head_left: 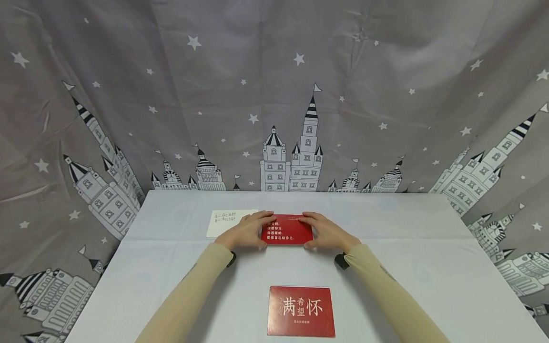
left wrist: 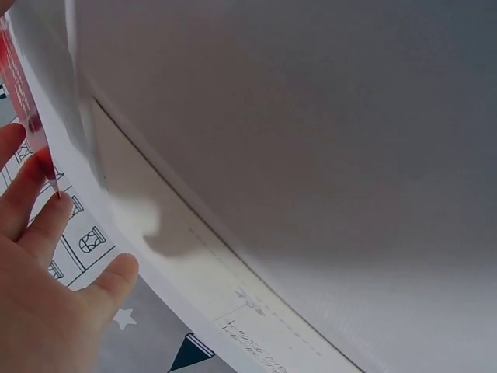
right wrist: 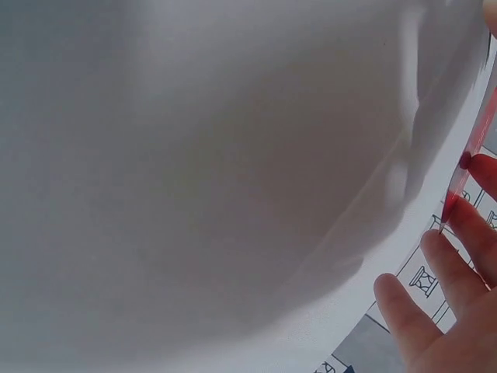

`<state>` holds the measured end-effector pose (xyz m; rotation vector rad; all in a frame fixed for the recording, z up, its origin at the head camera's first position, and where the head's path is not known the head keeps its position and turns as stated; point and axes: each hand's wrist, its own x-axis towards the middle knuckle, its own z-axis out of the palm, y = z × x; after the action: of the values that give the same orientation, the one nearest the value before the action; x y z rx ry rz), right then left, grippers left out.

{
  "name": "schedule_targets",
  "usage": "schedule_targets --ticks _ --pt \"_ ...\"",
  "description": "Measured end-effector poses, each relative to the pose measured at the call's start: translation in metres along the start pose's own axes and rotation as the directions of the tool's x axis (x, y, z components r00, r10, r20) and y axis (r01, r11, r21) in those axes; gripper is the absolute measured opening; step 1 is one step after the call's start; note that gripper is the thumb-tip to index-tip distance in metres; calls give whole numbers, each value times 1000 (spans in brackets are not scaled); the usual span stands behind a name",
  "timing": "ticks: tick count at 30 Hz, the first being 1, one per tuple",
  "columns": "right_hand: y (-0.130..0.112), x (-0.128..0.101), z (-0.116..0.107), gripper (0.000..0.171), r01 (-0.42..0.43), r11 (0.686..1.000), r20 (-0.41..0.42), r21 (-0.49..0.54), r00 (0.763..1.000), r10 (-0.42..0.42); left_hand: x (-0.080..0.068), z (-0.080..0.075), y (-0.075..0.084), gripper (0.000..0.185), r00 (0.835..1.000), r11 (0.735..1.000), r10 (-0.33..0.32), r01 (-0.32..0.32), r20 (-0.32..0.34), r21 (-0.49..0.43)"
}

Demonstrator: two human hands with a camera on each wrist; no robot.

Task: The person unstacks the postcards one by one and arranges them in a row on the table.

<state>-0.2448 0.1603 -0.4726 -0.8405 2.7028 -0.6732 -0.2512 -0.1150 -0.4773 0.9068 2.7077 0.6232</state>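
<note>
In the head view, a red card with white Chinese writing is held near the back of the white table. My left hand grips its left end, and my right hand has hold of the right end. Fingertips lie along the card's short edges, thumbs toward the near corners. Both wrist views show only a sliver of the red card at the fingertips, with the little finger spread away from it. Beside the left hand lies a cream card with handwriting, partly covered by that hand.
Nearer the front edge, a second red card with large white characters lies flat on the white tablecloth. Behind the table hangs a grey curtain printed with castles and stars. Dark bands show at both wrists.
</note>
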Motion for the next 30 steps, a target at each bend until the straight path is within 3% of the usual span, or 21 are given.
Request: schedule_targets --ticks 7,18,30 --pt "2 7 -1 75 17 1000 -5 -13 1000 -17 4 -2 -3 84 1000 1000 -11 11 -7 1" --pt "5 19 0 75 -39 999 12 -6 999 40 11 -3 -7 83 999 999 -40 40 -7 -11" --pt "7 28 -4 74 -18 1000 31 -23 999 19 21 -4 -9 85 996 995 -90 90 1 -35"
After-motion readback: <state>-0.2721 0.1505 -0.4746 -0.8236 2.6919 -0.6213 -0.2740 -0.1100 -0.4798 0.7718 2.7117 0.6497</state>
